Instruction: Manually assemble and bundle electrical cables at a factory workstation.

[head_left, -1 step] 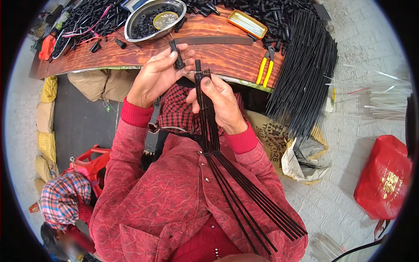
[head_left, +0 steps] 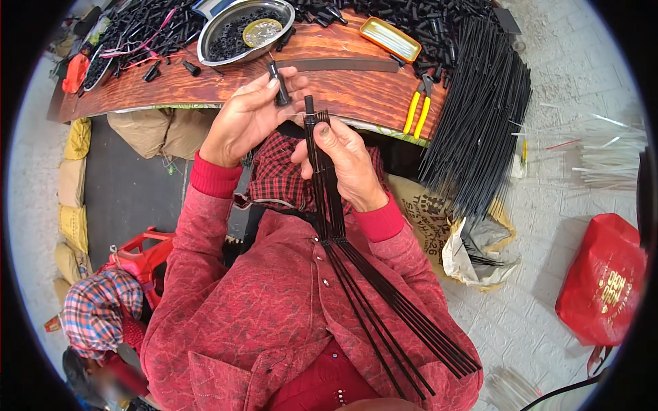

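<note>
Between the thumb and fingers of my left hand [head_left: 248, 113] is a small black tapered plastic fitting [head_left: 280, 89], its wider end pointing down. My right hand [head_left: 351, 161] is closed around a bundle of thin black ribs [head_left: 331, 205], which looks like an umbrella frame. A short black tube [head_left: 309, 104] stands up from the bundle's top, just right of the fitting and apart from it. A thin strand seems to run from the tube toward my left hand. Below a row of joints, the ribs fan out across my red jacket.
On the wooden table [head_left: 329, 89] are a metal bowl [head_left: 200, 51] of small black parts, a flat metal bar [head_left: 336, 64], a yellow-rimmed tin [head_left: 391, 39] and yellow-handled pliers [head_left: 419, 109]. A pile of black rods [head_left: 473, 116] overhangs the right edge. A red bag [head_left: 600, 281] stands on the floor.
The black fitting in my left hand has turned slightly. My right hand and the rib bundle stay almost where they were.
</note>
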A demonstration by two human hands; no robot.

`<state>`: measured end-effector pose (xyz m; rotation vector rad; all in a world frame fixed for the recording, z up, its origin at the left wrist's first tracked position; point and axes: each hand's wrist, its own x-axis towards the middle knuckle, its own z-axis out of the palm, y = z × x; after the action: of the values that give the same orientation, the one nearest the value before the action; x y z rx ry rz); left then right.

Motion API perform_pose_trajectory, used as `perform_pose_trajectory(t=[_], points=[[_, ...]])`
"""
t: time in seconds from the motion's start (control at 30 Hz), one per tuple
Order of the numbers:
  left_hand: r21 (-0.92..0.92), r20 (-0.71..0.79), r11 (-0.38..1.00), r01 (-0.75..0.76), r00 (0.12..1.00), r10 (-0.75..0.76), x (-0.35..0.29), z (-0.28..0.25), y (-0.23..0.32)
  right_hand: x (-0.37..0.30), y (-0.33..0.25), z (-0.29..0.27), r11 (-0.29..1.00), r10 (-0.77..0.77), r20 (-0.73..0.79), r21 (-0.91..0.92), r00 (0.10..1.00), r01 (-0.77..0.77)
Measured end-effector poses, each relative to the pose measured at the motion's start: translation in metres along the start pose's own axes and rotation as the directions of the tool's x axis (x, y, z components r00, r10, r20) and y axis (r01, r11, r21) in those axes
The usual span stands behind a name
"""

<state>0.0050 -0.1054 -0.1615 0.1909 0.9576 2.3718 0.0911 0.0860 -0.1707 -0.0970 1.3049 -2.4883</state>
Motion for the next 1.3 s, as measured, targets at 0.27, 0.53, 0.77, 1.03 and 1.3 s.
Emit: perform_pose_trajectory(t=[0.27, 0.53, 0.77, 1.03, 1.3], points=[[-0.054, 0.114, 0.999, -0.006, 0.993, 0.012, 0.004, 0.012, 0.009, 0.007, 0.006, 0.006, 0.997, 0.066, 0.007, -0.033, 0.998, -0.066], [0.037, 0.197, 0.999, 0.022, 0.98, -0.029, 0.001, 0.011, 0.006, 0.007, 0.006, 0.008, 0.996, 0.079, -0.002, -0.032, 0.997, -0.079], [0.269, 0.133, 0.962, -0.038, 0.991, 0.002, 0.001, 0.008, 0.005, 0.006, 0.005, 0.007, 0.997, 0.072, -0.007, -0.031, 0.997, -0.072], [0.374, 0.039, 0.923, -0.084, 0.996, 0.075, -0.009, 0.027, 0.007, 0.007, 0.004, 0.008, 0.997, 0.066, -0.01, -0.041, 0.998, -0.066], [0.426, -0.013, 0.9, -0.089, 0.994, 0.105, -0.01, 0.019, 0.006, 0.007, 0.005, 0.011, 0.995, 0.09, -0.003, -0.046, 0.996, -0.09]])
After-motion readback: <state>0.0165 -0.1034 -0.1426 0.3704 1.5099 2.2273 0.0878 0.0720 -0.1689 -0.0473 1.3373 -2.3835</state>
